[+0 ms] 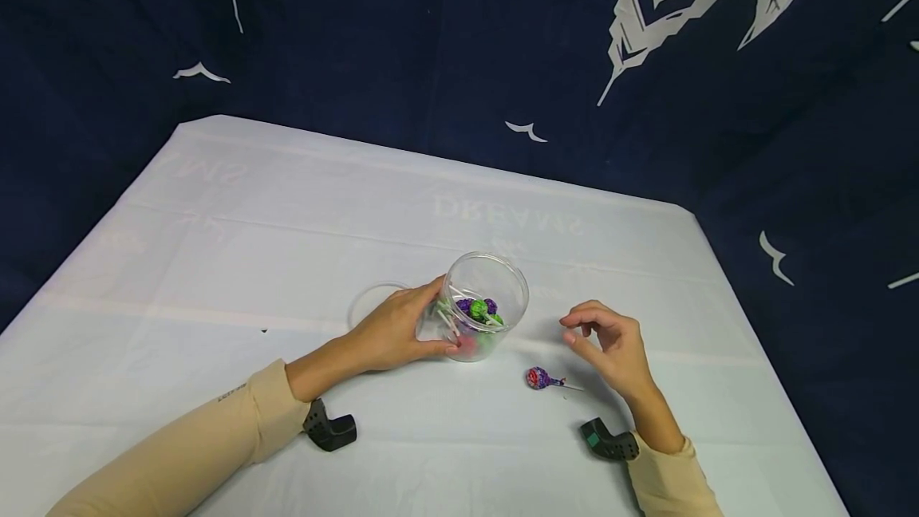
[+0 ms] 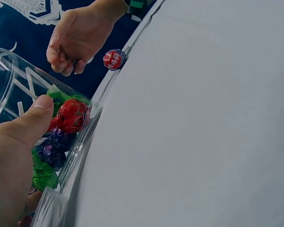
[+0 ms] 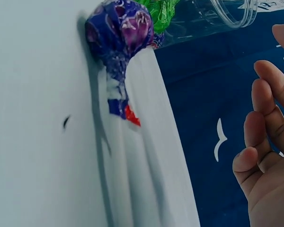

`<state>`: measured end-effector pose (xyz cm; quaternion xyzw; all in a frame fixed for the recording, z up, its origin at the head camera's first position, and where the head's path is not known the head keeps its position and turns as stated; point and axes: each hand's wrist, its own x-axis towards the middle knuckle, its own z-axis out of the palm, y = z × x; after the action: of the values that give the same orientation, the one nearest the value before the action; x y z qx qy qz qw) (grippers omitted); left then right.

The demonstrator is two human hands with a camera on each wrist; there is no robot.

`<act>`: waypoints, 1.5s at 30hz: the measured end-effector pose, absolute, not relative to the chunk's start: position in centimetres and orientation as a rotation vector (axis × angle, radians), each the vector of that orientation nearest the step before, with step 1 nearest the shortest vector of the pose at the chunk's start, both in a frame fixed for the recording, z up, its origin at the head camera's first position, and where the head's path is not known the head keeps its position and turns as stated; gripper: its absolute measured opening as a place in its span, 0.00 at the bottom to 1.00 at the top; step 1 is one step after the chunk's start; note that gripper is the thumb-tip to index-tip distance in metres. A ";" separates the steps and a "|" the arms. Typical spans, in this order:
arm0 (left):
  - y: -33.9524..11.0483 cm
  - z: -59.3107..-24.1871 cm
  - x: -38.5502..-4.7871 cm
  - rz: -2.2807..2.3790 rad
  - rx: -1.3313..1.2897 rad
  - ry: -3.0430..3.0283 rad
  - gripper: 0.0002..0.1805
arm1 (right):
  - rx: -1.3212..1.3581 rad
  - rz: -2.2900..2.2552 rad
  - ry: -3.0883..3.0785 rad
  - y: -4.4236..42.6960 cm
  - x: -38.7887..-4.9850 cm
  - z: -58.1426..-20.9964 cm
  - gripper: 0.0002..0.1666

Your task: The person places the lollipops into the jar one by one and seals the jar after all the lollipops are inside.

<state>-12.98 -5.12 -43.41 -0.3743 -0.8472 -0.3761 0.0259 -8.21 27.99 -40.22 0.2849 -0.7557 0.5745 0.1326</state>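
Note:
A clear plastic jar (image 1: 495, 278) stands open-topped on the table, with several wrapped lollipops (image 1: 479, 309) in green, purple and red inside. My left hand (image 1: 398, 329) grips the jar's side, its thumb (image 2: 31, 120) across the near wall. Outside the jar, to its right, a single purple and red lollipop (image 1: 538, 377) lies on the cloth, stick pointing right. Just above and to the right of this lollipop hovers my right hand (image 1: 610, 345), fingers loosely bent and holding nothing. In the right wrist view the loose lollipop (image 3: 120, 30) is close to the camera.
A clear round lid (image 1: 369, 287) lies on the white-covered table (image 1: 215, 262) behind my left hand, partly hidden by it. A small dark speck (image 1: 264, 330) is on the cloth at left. Dark blue printed fabric (image 1: 402, 46) hangs behind the table.

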 end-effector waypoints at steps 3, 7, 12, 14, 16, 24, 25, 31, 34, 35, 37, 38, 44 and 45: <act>-5.1 -43.4 -13.0 -1.169 -1.152 -2.629 0.54 | 0.838 1.651 -2.191 28.1 -8.1 -40.4 0.13; -5.1 -43.4 -13.0 -1.166 -1.155 -2.634 0.54 | 0.848 1.622 -2.181 28.4 -7.8 -40.7 0.17; -5.1 -43.4 -13.0 -1.170 -1.155 -2.637 0.54 | 0.793 1.586 -2.248 28.8 -7.3 -41.0 0.19; -5.1 -43.4 -13.0 -1.174 -1.155 -2.634 0.54 | 0.759 1.564 -2.297 28.9 -7.1 -41.1 0.19; -5.1 -43.4 -13.0 -1.175 -1.157 -2.632 0.54 | 0.737 1.540 -2.340 29.0 -6.8 -41.3 0.20; -5.1 -43.4 -13.0 -1.170 -1.153 -2.633 0.54 | 0.764 1.472 -2.425 29.6 -6.3 -42.1 0.21; -5.1 -43.4 -13.0 -1.169 -1.150 -2.635 0.54 | 0.769 1.459 -2.436 29.6 -6.3 -42.1 0.21; -5.1 -43.4 -13.0 -1.173 -1.147 -2.632 0.54 | 0.761 1.352 -2.531 29.7 -6.1 -42.2 0.21; -5.2 -43.4 -13.1 -1.175 -1.147 -2.638 0.55 | 0.749 1.316 -2.604 29.9 -6.1 -42.2 0.20; -5.2 -43.4 -13.1 -1.174 -1.146 -2.641 0.55 | 0.750 1.316 -2.623 30.0 -6.1 -42.3 0.20; -5.1 -43.4 -13.1 -1.170 -1.145 -2.648 0.55 | 0.764 1.318 -2.647 30.2 -6.1 -42.3 0.20; -5.1 -43.4 -13.1 -1.170 -1.145 -2.649 0.55 | 0.773 1.316 -2.655 30.3 -6.1 -42.3 0.20; -5.1 -43.4 -13.1 -1.166 -1.145 -2.650 0.54 | 0.801 1.283 -2.719 30.7 -6.0 -42.4 0.20; -5.1 -43.4 -13.1 -1.165 -1.147 -2.646 0.54 | 0.801 1.274 -2.736 30.7 -6.0 -42.5 0.20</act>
<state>-13.06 -5.11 -43.41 -0.3687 -0.8506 -0.3745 0.0156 -6.01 30.72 -42.46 0.2566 -0.8761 0.4081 0.0094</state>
